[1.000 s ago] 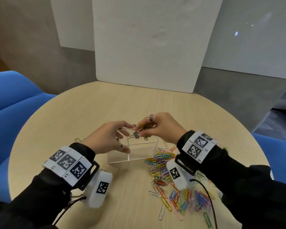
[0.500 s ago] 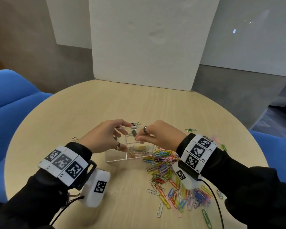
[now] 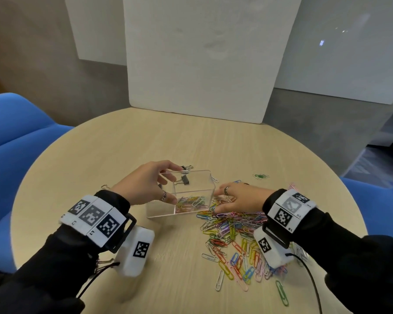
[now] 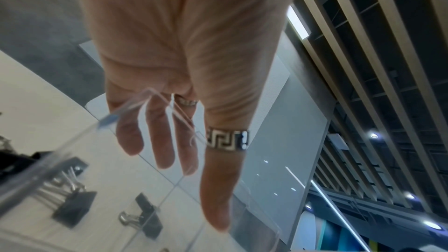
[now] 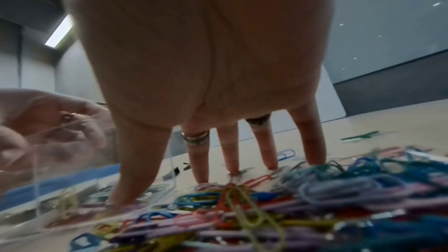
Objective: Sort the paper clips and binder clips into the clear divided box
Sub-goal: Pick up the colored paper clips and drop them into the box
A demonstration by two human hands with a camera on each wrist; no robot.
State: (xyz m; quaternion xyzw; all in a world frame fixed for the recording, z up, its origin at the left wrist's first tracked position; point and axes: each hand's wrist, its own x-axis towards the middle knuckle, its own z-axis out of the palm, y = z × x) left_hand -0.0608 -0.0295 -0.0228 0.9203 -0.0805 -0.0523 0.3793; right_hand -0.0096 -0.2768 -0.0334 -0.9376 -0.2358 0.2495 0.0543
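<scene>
Head view down over round table (image 3: 123,143), wrist views close along fingers, all sharing clear box (image 3: 191,189)

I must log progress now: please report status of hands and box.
Left hand holds clear divided plastic box. Right hand open, fingers on pile of coloured paper clips. Black binder clips inside box. Nothing blocking.

**Room to move around the box**

Your left hand (image 3: 149,184) holds the clear box (image 3: 192,184) on its left side, blocking that approach. To its right, your right hand (image 3: 238,200) covers the paper clip pile (image 3: 234,236). A binder clip (image 3: 186,167) lies behind the box. The far table (image 3: 213,141) is bare up to the white board (image 3: 202,64).
</scene>
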